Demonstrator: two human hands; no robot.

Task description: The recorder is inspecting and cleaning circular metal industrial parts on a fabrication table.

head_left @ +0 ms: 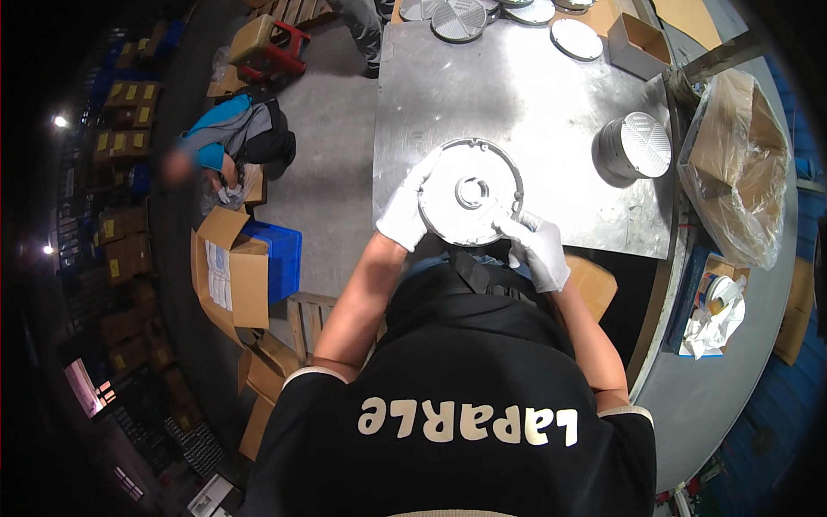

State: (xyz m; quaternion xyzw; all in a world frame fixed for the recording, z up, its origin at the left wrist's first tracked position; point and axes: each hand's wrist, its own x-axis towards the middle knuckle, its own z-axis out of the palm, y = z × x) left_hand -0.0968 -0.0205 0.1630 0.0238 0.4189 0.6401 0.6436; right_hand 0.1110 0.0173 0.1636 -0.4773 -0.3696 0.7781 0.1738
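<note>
A round white metal disc [448,200] with a raised rim and a ringed hole at its centre is held up at the near edge of the metal table [525,95]. My left hand [407,209], in a white glove, grips the disc's left rim. On its lower right rim, my gloved right hand [537,248] has its fingers closed on the edge. The fingertips under the disc are hidden. To the right on the tabletop stands a stack of round ribbed metal discs [636,146].
More round discs [458,19] and a small open cardboard box [638,45] lie at the table's far side. A plastic-lined carton [732,164] stands at right. On the left, a person [237,133] bends over a box, near an open carton [231,267] and a blue crate [280,258].
</note>
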